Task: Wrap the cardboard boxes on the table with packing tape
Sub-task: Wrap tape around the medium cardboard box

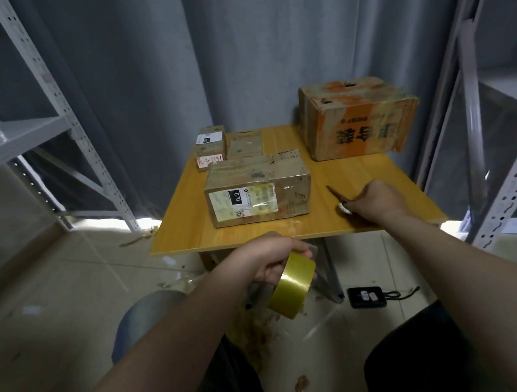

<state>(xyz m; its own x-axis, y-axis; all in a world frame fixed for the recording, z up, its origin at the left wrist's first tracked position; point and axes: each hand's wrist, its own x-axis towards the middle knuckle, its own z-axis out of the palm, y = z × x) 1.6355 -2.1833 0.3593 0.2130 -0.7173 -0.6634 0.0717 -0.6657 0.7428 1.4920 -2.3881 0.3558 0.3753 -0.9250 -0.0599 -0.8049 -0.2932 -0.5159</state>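
Observation:
A taped cardboard box (258,189) with a white label lies in the middle of the wooden table (370,167). Two small boxes (210,149) and a flat one (245,144) sit at the back left; a large orange-printed box (359,118) stands at the back right. My left hand (270,257) grips a yellowish roll of packing tape (291,285) below the table's front edge, with a clear strip of tape hanging from it. My right hand (376,198) rests on the table right of the labelled box and holds scissors (339,198), blades pointing away.
Metal shelving stands to the left (58,115) and to the right (502,142), with grey curtains behind the table. A black device with a cable (368,296) and scraps of tape lie on the tiled floor under the table. My knees are below.

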